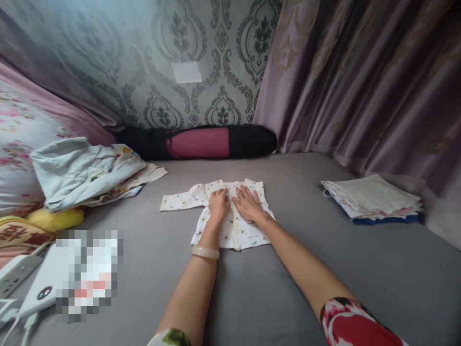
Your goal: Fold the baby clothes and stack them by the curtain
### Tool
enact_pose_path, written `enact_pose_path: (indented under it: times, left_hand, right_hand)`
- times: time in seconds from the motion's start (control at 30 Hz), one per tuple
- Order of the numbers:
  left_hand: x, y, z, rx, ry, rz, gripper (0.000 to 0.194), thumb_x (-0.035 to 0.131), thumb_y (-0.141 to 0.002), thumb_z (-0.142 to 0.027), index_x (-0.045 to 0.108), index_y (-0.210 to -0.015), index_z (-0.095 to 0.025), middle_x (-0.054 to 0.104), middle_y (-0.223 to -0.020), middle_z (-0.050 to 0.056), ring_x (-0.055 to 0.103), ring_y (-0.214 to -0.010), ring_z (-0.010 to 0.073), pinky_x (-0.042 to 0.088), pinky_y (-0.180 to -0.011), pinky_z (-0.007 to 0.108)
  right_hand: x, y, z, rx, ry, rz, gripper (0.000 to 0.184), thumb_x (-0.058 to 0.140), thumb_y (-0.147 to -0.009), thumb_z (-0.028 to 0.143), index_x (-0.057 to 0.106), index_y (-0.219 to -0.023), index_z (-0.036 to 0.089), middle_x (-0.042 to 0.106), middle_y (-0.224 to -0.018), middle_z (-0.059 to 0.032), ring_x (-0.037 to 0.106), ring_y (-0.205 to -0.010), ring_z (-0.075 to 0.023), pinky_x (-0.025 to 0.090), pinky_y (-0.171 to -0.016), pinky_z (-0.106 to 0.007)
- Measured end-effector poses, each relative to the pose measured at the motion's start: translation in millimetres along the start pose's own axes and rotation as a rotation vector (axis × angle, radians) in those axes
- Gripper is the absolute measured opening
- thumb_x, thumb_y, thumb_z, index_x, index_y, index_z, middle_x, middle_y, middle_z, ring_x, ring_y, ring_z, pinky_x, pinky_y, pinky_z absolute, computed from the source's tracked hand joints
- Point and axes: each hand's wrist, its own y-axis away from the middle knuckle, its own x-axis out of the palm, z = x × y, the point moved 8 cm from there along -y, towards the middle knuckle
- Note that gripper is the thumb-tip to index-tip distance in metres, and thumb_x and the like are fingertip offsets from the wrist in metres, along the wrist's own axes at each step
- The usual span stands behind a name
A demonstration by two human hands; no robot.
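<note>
A small white baby shirt [248, 233] with a tiny coloured print lies flat on the grey bed sheet, its front opening running down the middle. One sleeve stretches out to the left; on the right side no sleeve sticks out. My left hand [219, 205] is on the upper chest left of the opening, its fingers bent and close together on the fabric. Just right of it, my right hand [248, 204] lies flat on the shirt with fingers spread. A pale bangle [205, 252] circles my left wrist.
Left lies a loose heap of clothes [90, 168]; right, a neat folded stack [374, 197]. A black and maroon long bag [198, 142] lies along the wall. Near left are a power strip [18, 274], a white power bank [54, 274] with cables, and a blurred-out item [95, 274].
</note>
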Motion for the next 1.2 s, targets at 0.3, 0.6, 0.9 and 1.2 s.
enact_pose_path:
  times: [0.3, 0.6, 0.9, 1.2]
  left_hand:
    - [-3.2, 6, -4, -0.023, -0.090, 0.032, 0.038, 0.042, -0.086, -0.014, 0.063, -0.117, -0.020, 0.055, -0.127, 0.014, 0.047, -0.114, 0.0310, 0.037, -0.098, 0.043]
    - [-4.5, 6, -3, -0.046, -0.067, 0.023, 0.036, 0.044, -0.086, -0.016, 0.063, -0.116, -0.019, 0.055, -0.128, 0.014, 0.046, -0.116, 0.0319, 0.038, -0.098, 0.044]
    - [-14.5, 5, -18, 0.064, 0.083, -0.027, 0.038, 0.038, -0.088, -0.011, 0.061, -0.118, -0.018, 0.062, -0.124, 0.011, 0.053, -0.116, 0.0249, 0.038, -0.100, 0.039]
    - [-4.9, 13, -23, 0.094, -0.026, 0.114, 0.038, 0.042, -0.086, -0.010, 0.065, -0.112, -0.025, 0.062, -0.127, 0.006, 0.050, -0.120, 0.0267, 0.038, -0.097, 0.041]
  right_hand:
    - [-10, -1, -41, 0.166, 0.063, -0.034, 0.066, 0.015, -0.098, 0.049, 0.024, -0.151, 0.010, 0.015, -0.159, -0.0142, 0.011, -0.146, -0.0273, 0.007, -0.115, -0.051]
    - [-14, 0, -67, 0.265, 0.069, -0.094, 0.068, 0.022, -0.097, 0.043, 0.024, -0.149, -0.002, 0.018, -0.157, -0.0192, 0.016, -0.144, -0.0298, 0.015, -0.115, -0.046]
    - [-17, -12, -32, 0.092, 0.086, -0.140, 0.066, 0.018, -0.098, 0.047, 0.028, -0.149, 0.007, 0.021, -0.157, -0.0155, 0.014, -0.145, -0.0273, 0.003, -0.116, -0.047]
    - [-6, -19, -36, 0.081, 0.066, -0.109, 0.060, 0.017, -0.099, 0.049, 0.030, -0.150, 0.020, 0.022, -0.158, -0.0103, 0.016, -0.145, -0.0271, 0.005, -0.116, -0.048]
